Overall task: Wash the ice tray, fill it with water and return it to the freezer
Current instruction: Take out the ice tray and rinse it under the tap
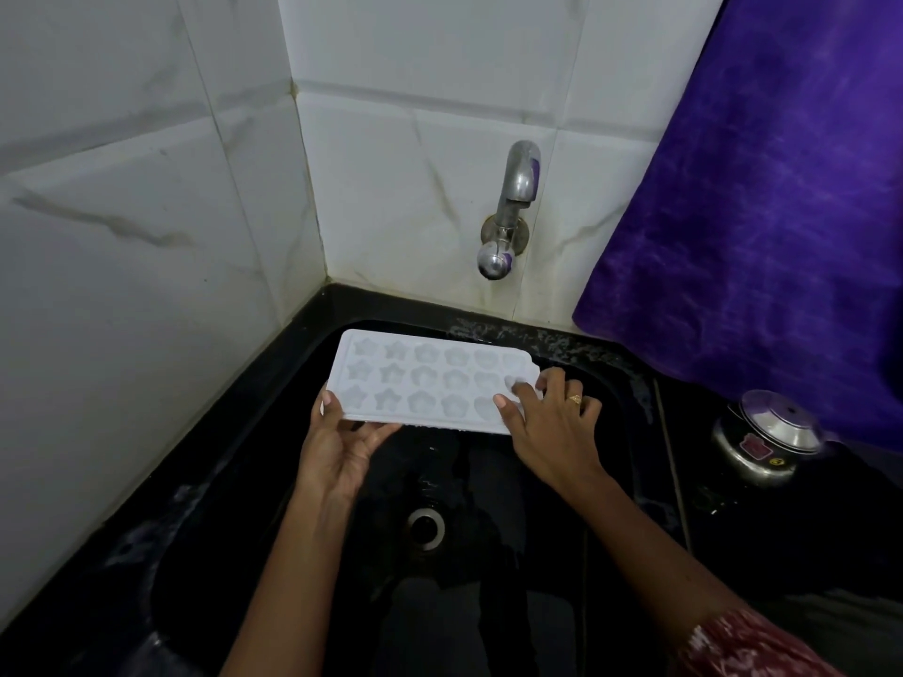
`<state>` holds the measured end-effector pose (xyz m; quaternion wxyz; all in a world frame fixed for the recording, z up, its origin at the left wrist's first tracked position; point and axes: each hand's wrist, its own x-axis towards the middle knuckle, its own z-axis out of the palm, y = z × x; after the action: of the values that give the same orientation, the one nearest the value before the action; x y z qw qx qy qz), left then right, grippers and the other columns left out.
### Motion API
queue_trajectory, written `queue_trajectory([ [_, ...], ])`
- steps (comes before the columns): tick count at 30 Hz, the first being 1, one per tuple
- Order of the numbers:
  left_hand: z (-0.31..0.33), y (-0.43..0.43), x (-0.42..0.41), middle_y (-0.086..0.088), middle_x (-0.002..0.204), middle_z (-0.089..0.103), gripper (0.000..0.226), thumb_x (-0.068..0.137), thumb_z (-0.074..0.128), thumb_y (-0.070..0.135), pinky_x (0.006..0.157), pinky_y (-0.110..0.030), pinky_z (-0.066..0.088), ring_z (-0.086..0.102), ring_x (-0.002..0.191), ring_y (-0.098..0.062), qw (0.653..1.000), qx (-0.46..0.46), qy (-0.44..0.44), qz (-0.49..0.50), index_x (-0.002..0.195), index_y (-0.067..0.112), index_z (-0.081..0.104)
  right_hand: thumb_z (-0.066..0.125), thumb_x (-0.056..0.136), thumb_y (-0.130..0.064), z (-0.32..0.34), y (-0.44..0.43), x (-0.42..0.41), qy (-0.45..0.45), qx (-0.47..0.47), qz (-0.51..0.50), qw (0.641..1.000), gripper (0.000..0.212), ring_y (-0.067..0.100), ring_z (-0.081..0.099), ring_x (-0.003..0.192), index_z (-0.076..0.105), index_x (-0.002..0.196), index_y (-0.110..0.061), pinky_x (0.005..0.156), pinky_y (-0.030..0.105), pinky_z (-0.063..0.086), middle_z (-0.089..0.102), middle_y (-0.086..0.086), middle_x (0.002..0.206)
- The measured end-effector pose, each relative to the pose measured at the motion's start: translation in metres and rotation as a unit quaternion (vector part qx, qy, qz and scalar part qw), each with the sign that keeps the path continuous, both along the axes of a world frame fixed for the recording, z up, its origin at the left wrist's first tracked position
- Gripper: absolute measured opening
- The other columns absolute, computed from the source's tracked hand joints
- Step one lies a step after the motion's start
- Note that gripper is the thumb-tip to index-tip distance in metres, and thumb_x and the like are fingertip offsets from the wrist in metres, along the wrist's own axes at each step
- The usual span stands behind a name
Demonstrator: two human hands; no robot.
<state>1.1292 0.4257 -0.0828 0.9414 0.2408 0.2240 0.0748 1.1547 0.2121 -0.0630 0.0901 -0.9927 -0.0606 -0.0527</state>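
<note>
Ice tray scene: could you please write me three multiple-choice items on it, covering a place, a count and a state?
1. Where is the ice tray? A. in a freezer B. over the black sink C. on a shelf
2. How many rows of moulds has it? A. two B. three C. five
3. What holds it? A. nothing B. one hand C. both hands
Answers: 1 B, the sink's drain shows below it; 2 B, three rows of six run along it; 3 C, the left hand grips its near left corner and the right hand its right end.
</note>
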Motion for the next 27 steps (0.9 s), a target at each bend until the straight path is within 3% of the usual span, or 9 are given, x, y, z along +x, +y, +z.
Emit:
queue_trajectory([
  [3, 0.0027, -0.0003, -0.0008, -0.015, 0.114, 0.058, 0.032, 0.099, 0.037, 0.028, 0.067, -0.059, 0.054, 0.06, 0.099, -0.039, 1.0, 0.001, -0.001, 0.004, 0.126, 0.014, 0.044, 0.014, 0.088, -0.057, -0.0015, 0.0002, 0.0011, -0.013, 0.006, -0.005, 1.0, 0.06, 0.022, 0.036, 0.114, 0.047, 0.13, -0.03, 0.097, 0.04, 0.025, 0.037, 0.002, 0.126],
  [8, 0.0034, 0.0018, 0.0002, -0.016, 0.114, 0.059, 0.025, 0.099, 0.038, 0.028, 0.068, -0.06, 0.053, 0.06, 0.099, -0.039, 1.0, 0.005, -0.003, 0.001, 0.116, 0.014, 0.049, 0.022, 0.096, -0.051, -0.0008, 0.0022, 0.0018, -0.013, 0.002, 0.003, 1.0, 0.046, 0.022, 0.035, 0.115, 0.043, 0.131, -0.032, 0.098, 0.041, 0.025, 0.035, 0.003, 0.128],
  [12, 0.0041, 0.003, 0.0007, -0.018, 0.123, 0.055, 0.038, 0.098, 0.038, 0.029, 0.067, -0.058, 0.054, 0.058, 0.103, -0.04, 1.0, 0.013, 0.0, 0.002, 0.132, 0.012, 0.041, 0.008, 0.089, -0.058, 0.0005, 0.005, 0.0013, -0.015, 0.005, 0.004, 1.0, 0.061, 0.022, 0.036, 0.113, 0.045, 0.13, -0.032, 0.096, 0.04, 0.026, 0.036, 0.003, 0.125],
  [17, 0.0043, 0.0067, 0.0025, -0.018, 0.125, 0.055, 0.041, 0.098, 0.039, 0.029, 0.066, -0.057, 0.055, 0.058, 0.106, -0.04, 1.0, 0.016, 0.0, 0.001, 0.136, 0.013, 0.038, 0.026, 0.096, -0.05, 0.0024, 0.0057, 0.0038, -0.003, 0.024, 0.001, 1.0, 0.043, 0.02, 0.034, 0.115, 0.046, 0.129, -0.033, 0.098, 0.039, 0.024, 0.035, 0.001, 0.125],
  [27, 0.0035, 0.0081, 0.0076, -0.014, 0.112, 0.059, 0.035, 0.099, 0.035, 0.029, 0.071, -0.061, 0.051, 0.061, 0.098, -0.038, 1.0, 0.021, 0.005, -0.003, 0.13, 0.014, 0.041, 0.025, 0.096, -0.051, -0.0035, 0.009, 0.0061, -0.028, 0.006, -0.011, 1.0, 0.047, 0.022, 0.038, 0.113, 0.048, 0.129, -0.028, 0.096, 0.04, 0.026, 0.039, 0.002, 0.123],
])
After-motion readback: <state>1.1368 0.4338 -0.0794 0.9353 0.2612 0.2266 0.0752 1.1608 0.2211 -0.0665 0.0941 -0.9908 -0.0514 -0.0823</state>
